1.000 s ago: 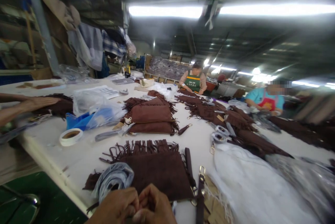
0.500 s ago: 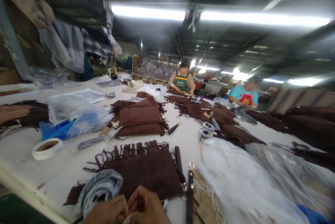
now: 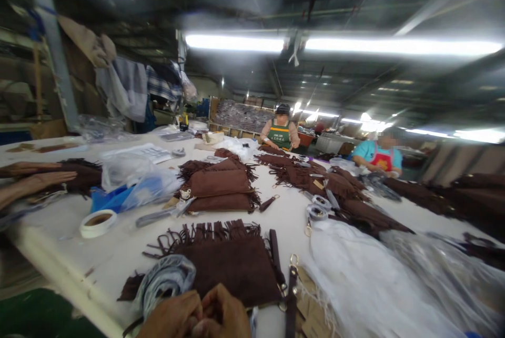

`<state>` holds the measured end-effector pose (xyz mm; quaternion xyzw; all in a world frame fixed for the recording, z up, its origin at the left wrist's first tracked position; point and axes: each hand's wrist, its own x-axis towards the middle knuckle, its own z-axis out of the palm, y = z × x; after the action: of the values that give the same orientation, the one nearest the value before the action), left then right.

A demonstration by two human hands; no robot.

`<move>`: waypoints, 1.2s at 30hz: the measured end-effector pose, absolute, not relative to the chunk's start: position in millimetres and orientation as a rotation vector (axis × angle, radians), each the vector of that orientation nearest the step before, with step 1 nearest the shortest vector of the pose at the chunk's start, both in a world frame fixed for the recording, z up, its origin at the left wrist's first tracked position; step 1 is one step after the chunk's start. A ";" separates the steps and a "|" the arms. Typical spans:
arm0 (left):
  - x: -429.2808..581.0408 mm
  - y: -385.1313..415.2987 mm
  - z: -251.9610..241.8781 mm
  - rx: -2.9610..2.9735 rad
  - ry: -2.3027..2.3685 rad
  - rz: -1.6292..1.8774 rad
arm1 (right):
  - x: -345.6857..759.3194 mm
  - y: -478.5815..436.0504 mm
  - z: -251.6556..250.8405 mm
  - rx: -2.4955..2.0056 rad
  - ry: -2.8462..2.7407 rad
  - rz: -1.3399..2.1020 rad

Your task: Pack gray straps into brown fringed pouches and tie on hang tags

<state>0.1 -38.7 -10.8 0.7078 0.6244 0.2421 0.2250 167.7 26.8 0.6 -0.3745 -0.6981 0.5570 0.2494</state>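
Note:
At the bottom of the head view, my left hand (image 3: 171,316) and my right hand (image 3: 225,312) meet with their fingertips pinched together. What they pinch is hidden behind the fingers. Just beyond them lies a dark brown fringed bag (image 3: 231,267), flat on the table with its fringe pointing away from me. A coiled strap in clear plastic wrap (image 3: 168,278) rests over the bag's left corner, right beside my left hand. Along the bag's right side lies a brown strap with a metal clasp (image 3: 292,288).
Brown bags (image 3: 221,182) are stacked farther back on the white table (image 3: 118,259). A roll of tape (image 3: 98,223) and a blue tape dispenser (image 3: 108,198) sit left. A co-worker's hands (image 3: 51,179) press on a fringed bag at far left. White wrapping (image 3: 355,275) spreads right; two people work beyond.
The camera view has turned a little left and up, so the table things appear shifted right. My hands stay pinched together. At far left, more of the co-worker's hands shows.

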 end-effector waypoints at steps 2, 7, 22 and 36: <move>3.4 -39.1 -4.2 1.906 1.754 0.676 | 169.3 25.2 3.6 -0.958 -1.918 1.477; 12.9 -48.8 31.2 1.813 1.773 0.714 | 174.4 21.0 11.1 -0.834 -1.965 1.398; -84.5 -59.4 36.4 1.526 2.072 0.923 | 213.5 -8.5 20.6 -0.973 -1.770 1.431; -19.7 -138.8 78.3 1.383 2.039 1.389 | 213.4 -55.3 8.5 -0.913 -1.518 1.677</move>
<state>-19.7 -138.8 78.3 0.4831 0.7121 0.4850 0.1559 213.4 -55.3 8.5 -0.3515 -0.5843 0.6454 0.3442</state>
